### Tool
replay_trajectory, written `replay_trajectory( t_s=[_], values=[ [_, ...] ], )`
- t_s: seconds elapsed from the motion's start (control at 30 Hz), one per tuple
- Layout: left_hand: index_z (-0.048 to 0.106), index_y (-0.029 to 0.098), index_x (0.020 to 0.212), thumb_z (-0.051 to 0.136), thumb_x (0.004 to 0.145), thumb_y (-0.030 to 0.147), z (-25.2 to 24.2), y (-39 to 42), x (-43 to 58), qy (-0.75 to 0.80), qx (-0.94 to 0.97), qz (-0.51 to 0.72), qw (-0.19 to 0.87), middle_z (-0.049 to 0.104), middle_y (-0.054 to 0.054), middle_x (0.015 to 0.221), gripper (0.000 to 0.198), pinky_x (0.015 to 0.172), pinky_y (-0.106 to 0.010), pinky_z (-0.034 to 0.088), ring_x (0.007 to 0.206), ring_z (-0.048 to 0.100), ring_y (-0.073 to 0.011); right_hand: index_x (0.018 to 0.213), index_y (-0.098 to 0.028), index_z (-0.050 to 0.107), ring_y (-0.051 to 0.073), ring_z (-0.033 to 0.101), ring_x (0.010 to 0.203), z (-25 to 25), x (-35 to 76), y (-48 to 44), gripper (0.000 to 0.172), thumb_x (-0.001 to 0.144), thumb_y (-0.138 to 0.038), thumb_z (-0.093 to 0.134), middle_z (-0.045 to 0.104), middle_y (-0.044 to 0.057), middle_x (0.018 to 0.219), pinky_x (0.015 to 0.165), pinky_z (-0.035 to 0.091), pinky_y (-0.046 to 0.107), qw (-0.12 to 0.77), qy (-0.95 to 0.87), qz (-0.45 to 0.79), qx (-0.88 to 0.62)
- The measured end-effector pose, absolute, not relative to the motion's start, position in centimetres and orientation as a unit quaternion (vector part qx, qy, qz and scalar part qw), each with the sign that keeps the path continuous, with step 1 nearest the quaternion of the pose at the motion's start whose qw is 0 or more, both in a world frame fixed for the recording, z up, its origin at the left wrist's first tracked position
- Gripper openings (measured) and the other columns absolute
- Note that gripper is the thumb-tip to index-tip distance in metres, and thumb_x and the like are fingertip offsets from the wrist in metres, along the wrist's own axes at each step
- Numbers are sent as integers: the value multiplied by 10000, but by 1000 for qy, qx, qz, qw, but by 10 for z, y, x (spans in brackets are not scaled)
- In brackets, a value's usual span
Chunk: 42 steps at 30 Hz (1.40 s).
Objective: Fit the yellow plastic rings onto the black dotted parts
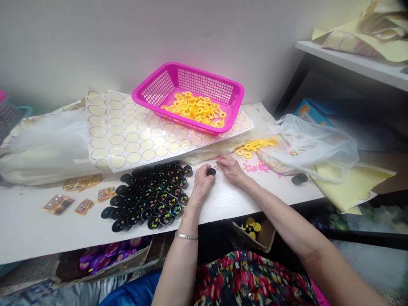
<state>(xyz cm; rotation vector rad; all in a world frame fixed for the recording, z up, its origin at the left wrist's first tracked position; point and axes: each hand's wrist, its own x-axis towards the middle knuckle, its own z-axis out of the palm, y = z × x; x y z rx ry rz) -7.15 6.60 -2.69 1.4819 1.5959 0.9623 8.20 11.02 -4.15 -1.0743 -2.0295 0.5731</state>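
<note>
My left hand (pixel 201 182) is wrapped round a small black cup (pixel 211 171), its round opening facing up, just above the white table. Right beside it, my right hand (pixel 232 170) bends over the table with its fingertips drawn together near a few tiny pink pieces. Whatever those fingertips may hold is too small to make out. Scattered pink pieces (pixel 255 166) lie to the right of this hand, with yellow rings (pixel 255 146) behind them. Left of my left hand, several black cups (pixel 149 193) stand packed together, many with small coloured bits inside.
A pink basket (pixel 236 106) of yellow rings rests on sticker sheets (pixel 127 138) at the back. To the right are a clear plastic bag (pixel 321 138), a lone black cup (pixel 299 179) and yellow paper (pixel 342 187). Small printed packets (pixel 58 204) lie at left. Open boxes sit below the table.
</note>
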Motion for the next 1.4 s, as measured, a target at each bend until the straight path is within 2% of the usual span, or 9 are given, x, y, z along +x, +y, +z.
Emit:
replay_trajectory(
  t_s=[0.23, 0.4, 0.5, 0.67, 1.0, 1.1, 1.23, 1.4],
  values=[
    [584, 219, 900, 498, 536, 129, -23, 50, -69, 624, 583, 361, 375, 562, -18, 881, 385, 830, -339, 381, 930, 478, -217, 790, -163, 632, 191, 504, 911, -41, 73, 113, 192, 783, -66, 466, 580, 80, 900, 800, 402, 305, 304, -825, 200, -431],
    [612, 215, 892, 537, 540, 130, -27, 51, -71, 609, 563, 389, 401, 572, -25, 906, 370, 856, -356, 370, 925, 493, -223, 837, -155, 613, 184, 487, 854, -37, 75, 118, 232, 780, -46, 417, 557, 79, 905, 757, 386, 297, 253, -846, 184, -431],
    [610, 207, 901, 550, 539, 129, -32, 49, -72, 592, 550, 409, 424, 581, -13, 888, 376, 810, -323, 387, 867, 505, -198, 776, -153, 597, 186, 472, 824, -34, 76, 120, 202, 761, -52, 423, 538, 77, 884, 725, 376, 296, 223, -855, 184, -430],
    [583, 199, 913, 536, 540, 116, -34, 39, -74, 564, 501, 457, 472, 580, 14, 858, 385, 705, -255, 397, 773, 506, -146, 710, -161, 572, 171, 484, 808, -34, 82, 119, 171, 732, -55, 440, 537, 63, 862, 725, 385, 280, 256, -845, 215, -416],
    [561, 172, 923, 543, 505, 113, -33, 35, -72, 524, 383, 531, 544, 585, -1, 888, 423, 685, -236, 411, 804, 526, -141, 818, -168, 616, 185, 512, 894, -37, 87, 108, 426, 553, 35, 352, 583, 60, 857, 816, 409, 313, 300, -846, 256, -358],
    [578, 172, 860, 533, 495, 105, -32, 40, -72, 509, 407, 514, 558, 586, 2, 896, 373, 698, -231, 407, 826, 521, -139, 889, -169, 617, 207, 504, 920, -37, 85, 101, 362, 613, -13, 442, 585, 70, 925, 823, 401, 345, 300, -845, 240, -373],
    [585, 171, 816, 523, 486, 106, -29, 43, -73, 501, 426, 496, 567, 589, -3, 933, 342, 701, -226, 403, 858, 517, -146, 932, -152, 607, 211, 493, 882, -34, 80, 95, 239, 694, -165, 592, 560, 76, 924, 797, 394, 353, 298, -847, 224, -379],
    [584, 169, 829, 525, 480, 134, -27, 43, -74, 509, 425, 485, 570, 599, -5, 890, 355, 709, -240, 405, 830, 520, -151, 852, -164, 616, 192, 471, 853, -33, 75, 94, 101, 779, -170, 546, 527, 63, 884, 770, 380, 331, 277, -859, 210, -374]
  ],
)
